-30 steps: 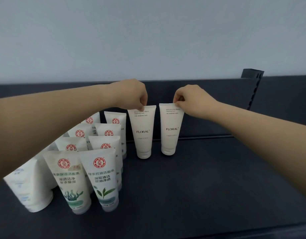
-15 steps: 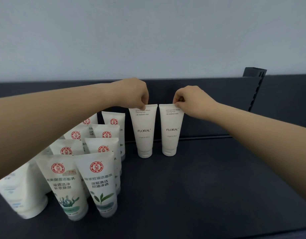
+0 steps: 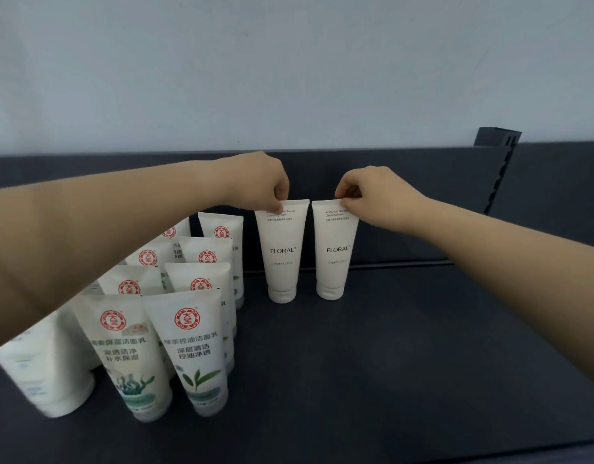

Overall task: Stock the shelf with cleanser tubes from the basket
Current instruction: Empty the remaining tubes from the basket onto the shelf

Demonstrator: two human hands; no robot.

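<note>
Unmoved — 2 tubes (image 3: 282,256), tops in hands (image 3: 257,182)

Very little is different from 1 second ago. My left hand (image 3: 255,185) has moved a small bit toward the right FLORAL tube (image 3: 336,262), and it took the top of the left FLORAL tube (image 3: 282,256) with it. Before, this tube leaned slightly away from the right FLORAL tube. Now it stands nearly straight, and the gap between the 2 top edges is narrower. My view also dipped about 0.5 seconds ago and has come back, so the red-logo tubes (image 3: 188,349), left of the right FLORAL tube, appear again near their first place.
</note>
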